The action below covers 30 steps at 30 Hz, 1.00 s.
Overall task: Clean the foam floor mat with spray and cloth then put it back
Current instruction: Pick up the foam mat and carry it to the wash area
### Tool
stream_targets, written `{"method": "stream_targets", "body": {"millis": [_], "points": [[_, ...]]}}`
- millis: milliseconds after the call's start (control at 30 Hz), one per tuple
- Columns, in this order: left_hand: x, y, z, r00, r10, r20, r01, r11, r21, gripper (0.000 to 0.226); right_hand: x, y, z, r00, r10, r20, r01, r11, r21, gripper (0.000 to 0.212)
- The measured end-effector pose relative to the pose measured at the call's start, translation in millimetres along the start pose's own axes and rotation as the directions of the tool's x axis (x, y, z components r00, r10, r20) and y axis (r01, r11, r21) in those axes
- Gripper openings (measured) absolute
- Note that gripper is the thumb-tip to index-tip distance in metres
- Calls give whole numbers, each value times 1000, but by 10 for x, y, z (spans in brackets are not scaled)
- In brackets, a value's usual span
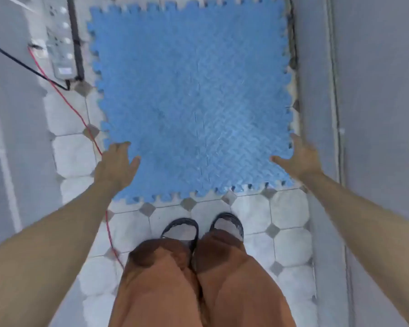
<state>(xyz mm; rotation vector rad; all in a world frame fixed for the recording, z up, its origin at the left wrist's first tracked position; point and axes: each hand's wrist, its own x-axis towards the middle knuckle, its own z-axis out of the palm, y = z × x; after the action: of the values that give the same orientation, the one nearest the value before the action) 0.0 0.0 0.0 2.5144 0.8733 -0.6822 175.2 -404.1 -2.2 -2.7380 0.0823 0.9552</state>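
A blue foam floor mat (194, 97) with jigsaw edges lies over the tiled floor in front of my feet. My left hand (116, 165) holds its left edge near the near corner, thumb on top and fingers curled over the side. On the opposite edge, my right hand (298, 158) grips the mat the same way. Whether the near edge is off the floor I cannot tell. No spray bottle or cloth is in view.
A white power strip (59, 50) with black and red cables (64, 95) lies on the floor left of the mat. Grey walls run along both sides. My feet in dark sandals (203, 228) stand on white octagonal tiles (291, 208) just before the mat.
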Motion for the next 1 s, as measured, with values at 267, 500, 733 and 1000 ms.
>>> {"method": "stream_targets", "body": {"millis": [267,500,733,1000], "points": [[288,-368,815,972,-234,9,231,964,134,98,525,299,699,998,60,17,-61,997,48,115],[464,-486,668,941,-337,-31,311,898,-312,121,497,307,626,992,120,-43,-106,964,243,101],[403,-451,-99,858,-509,-66,472,832,-293,106,90,107,106,982,158,-103,-123,951,283,80],[-404,-228,-1489,891,-445,-89,427,888,-169,71,-986,-278,-732,979,185,-81,-175,978,117,69]]}}
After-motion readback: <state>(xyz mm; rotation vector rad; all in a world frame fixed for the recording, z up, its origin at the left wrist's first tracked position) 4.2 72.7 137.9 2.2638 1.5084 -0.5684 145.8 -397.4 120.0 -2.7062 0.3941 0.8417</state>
